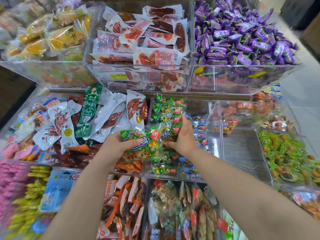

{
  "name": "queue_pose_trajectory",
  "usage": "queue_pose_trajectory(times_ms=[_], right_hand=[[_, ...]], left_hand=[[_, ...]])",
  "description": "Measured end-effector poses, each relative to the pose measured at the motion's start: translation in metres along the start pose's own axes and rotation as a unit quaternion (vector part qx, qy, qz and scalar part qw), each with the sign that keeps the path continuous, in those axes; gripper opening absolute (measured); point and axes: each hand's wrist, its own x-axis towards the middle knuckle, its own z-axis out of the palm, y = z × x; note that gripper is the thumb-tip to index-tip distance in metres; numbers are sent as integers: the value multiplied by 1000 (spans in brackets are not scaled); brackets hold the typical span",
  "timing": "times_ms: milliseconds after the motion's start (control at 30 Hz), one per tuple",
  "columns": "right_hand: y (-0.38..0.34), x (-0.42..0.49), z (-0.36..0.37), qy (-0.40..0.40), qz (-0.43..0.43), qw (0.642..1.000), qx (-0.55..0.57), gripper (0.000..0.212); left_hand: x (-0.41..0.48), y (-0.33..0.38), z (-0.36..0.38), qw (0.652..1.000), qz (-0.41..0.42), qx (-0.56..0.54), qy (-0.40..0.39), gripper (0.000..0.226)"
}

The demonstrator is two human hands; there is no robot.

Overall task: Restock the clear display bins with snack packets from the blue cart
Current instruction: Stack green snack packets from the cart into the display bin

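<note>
Green beef-cube packet (142, 144) gripped in left hand (117, 142) beside the clear bin (219, 132); right hand (183, 137), fingers straight, presses the stocked row (166, 110) back, likely making room.

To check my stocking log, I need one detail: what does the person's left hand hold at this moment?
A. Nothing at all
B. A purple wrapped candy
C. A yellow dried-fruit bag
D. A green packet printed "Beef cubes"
D: the left hand grips a green packet printed "Beef cubes", with the thumb lying across its front.
</note>
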Motion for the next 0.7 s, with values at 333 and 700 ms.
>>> queue_pose_trajectory(times_ms=[333, 700], right_hand=[[7, -7, -19, -51, 54, 995, 62, 113], [8, -38, -49, -189, 80, 951, 230, 32]], left_hand=[[0, -8, 41, 996, -14, 72, -48, 34], [19, -10, 73, 977, -7, 211, 44, 56]])
